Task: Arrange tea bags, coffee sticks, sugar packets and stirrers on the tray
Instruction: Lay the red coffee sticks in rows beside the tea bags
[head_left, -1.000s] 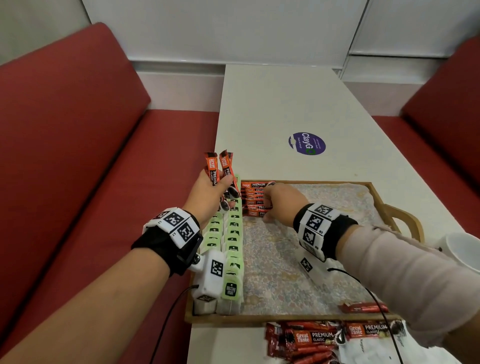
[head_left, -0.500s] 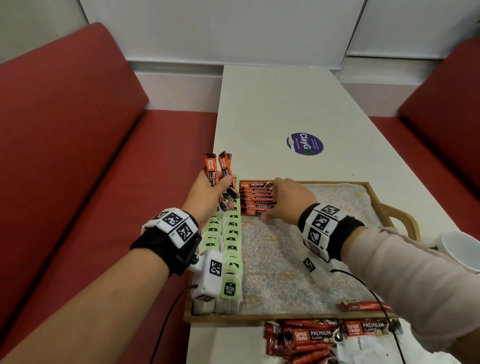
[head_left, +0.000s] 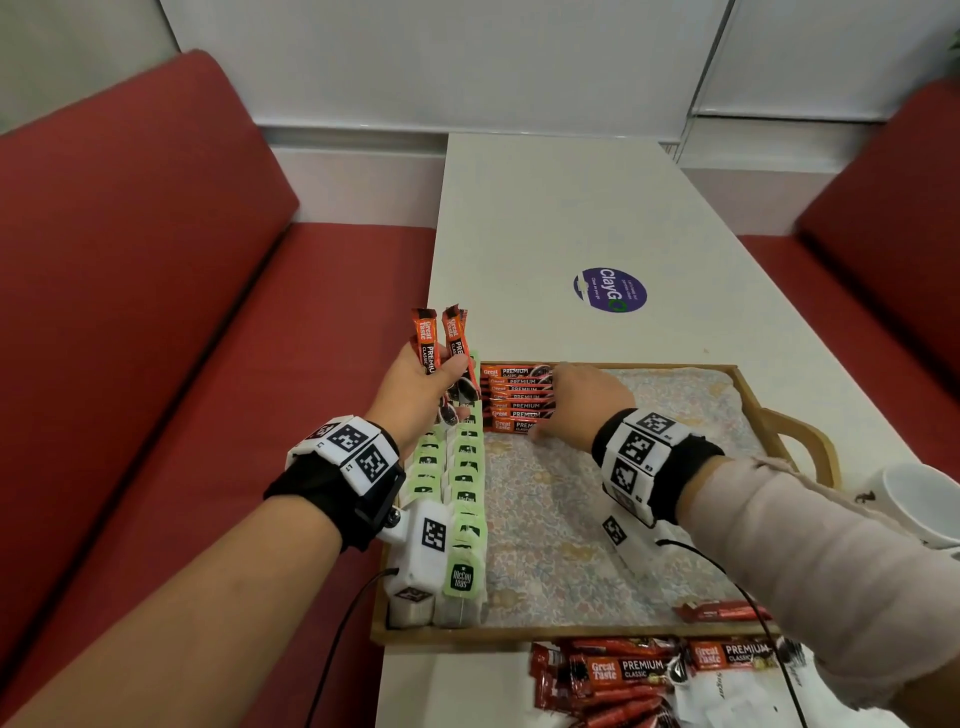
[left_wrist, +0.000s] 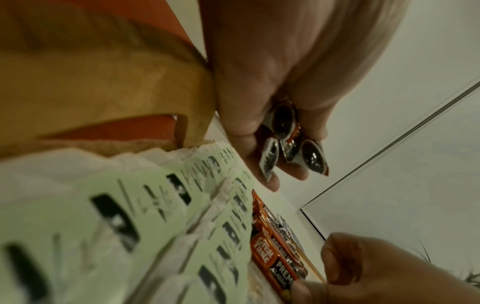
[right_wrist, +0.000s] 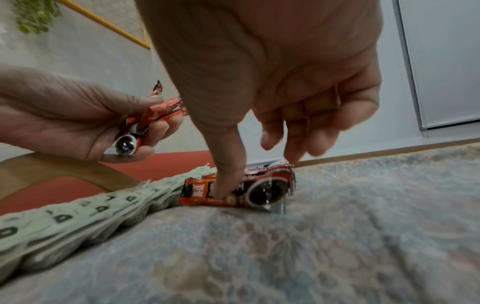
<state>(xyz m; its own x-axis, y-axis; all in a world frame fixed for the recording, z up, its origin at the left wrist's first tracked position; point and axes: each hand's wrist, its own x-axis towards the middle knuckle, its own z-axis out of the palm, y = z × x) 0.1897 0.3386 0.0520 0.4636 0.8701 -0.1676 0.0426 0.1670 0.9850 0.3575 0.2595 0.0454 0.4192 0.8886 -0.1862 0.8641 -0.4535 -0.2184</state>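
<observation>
From the head view, the left hand (head_left: 415, 395) holds a few coffee sticks (head_left: 441, 343) upright; the right hand (head_left: 582, 405) rests on the row of coffee sticks (head_left: 514, 400) in the tray (head_left: 789, 431).

At the left wrist, curled fingers (left_wrist: 259, 131) grip the stick ends, tea bags (left_wrist: 161, 205) below.

At the right wrist, the thumb (right_wrist: 228, 164) presses the nearest stick, fingers loosely spread.

Left hand (head_left: 415, 395): raised at far left, fingers curled in a grip. Right hand (head_left: 582, 400): palm down, thumb (right_wrist: 226, 174) and fingertips pressing downward.
</observation>
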